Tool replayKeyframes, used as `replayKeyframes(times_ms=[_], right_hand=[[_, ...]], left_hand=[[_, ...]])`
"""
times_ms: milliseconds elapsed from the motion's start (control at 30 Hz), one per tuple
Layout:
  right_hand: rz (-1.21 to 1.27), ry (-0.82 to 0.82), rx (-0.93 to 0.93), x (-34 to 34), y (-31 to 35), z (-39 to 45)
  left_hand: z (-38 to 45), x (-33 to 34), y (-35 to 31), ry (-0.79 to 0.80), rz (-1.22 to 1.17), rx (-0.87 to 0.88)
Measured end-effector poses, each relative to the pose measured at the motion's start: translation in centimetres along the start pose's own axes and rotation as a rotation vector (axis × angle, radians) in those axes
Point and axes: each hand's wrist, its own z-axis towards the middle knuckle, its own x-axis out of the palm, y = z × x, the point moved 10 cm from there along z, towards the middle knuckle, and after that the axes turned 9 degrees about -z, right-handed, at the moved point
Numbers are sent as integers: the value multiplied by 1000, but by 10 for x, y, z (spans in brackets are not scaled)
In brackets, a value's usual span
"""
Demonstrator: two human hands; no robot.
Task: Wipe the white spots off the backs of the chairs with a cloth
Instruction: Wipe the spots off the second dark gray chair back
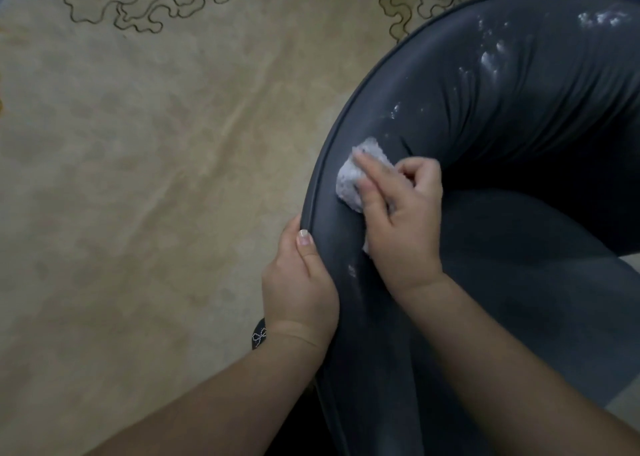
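Fingers of right hand (405, 220) grip nubbly cloth (349, 181) on smooth chair back (485, 116); left hand (299, 282) clasps its piped edge.

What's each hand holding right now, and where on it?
Right hand holds the bunched cloth, fingers pressing its top against the chair back. Left hand grips the chair back's piped edge.

Chair back (502, 116): dark grey, smooth and leather-like, creased, curved, with a piped seam along its outer edge. White spots (491, 62) scattered along the upper right of the curve, thickest patch near the top right; a few small flecks lower down, nearer the cloth, one faint smear near the bottom. Cloth (349, 181): small, whitish, bunched into a wad, pressed flat against the chair back just inside the seam.
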Motion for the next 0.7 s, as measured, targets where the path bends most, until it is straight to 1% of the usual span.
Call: replayKeyframes(times_ms=[33, 67, 133, 233, 333, 433, 500, 600, 700], right_hand=[[18, 1, 9, 1, 0, 0], [16, 13, -26, 0, 3, -11], [4, 87, -134, -2, 11, -54], [82, 153, -119, -9, 3, -99], [43, 136, -118, -7, 3, -79], [28, 18, 2, -5, -4, -33], [37, 13, 23, -3, -5, -32], [67, 123, -51, -10, 2, -92], [92, 153, -18, -24, -6, -139]], left_hand=[[0, -1, 0, -4, -1, 4], [0, -1, -1, -5, 3, 3], [0, -2, -2, -11, 13, 3], [-1, -2, -2, -19, -3, -1], [-1, -1, 0, -8, 19, -15], [1, 0, 2, 2, 44, -16], [1, 1, 3, 9, 49, -27], [0, -2, 3, -11, 68, -19], [0, -1, 2, -5, 74, -16]])
